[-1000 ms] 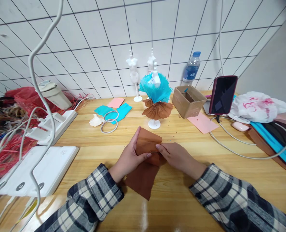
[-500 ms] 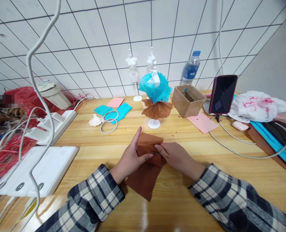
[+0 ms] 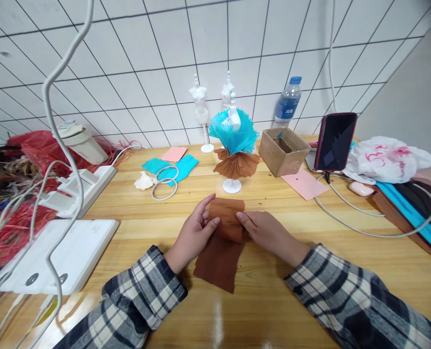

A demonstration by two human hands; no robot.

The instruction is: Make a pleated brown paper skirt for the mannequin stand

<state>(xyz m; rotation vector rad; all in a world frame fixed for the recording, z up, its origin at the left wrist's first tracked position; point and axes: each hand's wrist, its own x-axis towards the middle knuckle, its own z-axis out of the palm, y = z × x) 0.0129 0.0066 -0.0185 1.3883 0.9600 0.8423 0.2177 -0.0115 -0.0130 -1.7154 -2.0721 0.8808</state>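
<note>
A white power strip lies at the far left of the wooden surface, well apart from the work. Nearer the middle, the left hand has its grip closed on the brown sheet, thumb and fingers pinching the left end of the folded-over top part. The sheet lies flat on the surface just in front of the person, its lower half spread out and its upper part doubled back in a soft fold. Whether it is thin cloth or paper I cannot tell. It looks very light and limp, it creases easily, and it would likely slide on the glossy wood, so it is best held at the fold's two ends rather than by the loose lower corner. Behind it stands a miniature dress form wearing teal and brown pleated frills. The right hand rests its fingertips on the right end of the fold. Its thumb is hidden, so I cannot tell whether its grip pinches or only presses. A cardboard box sits further right.
</note>
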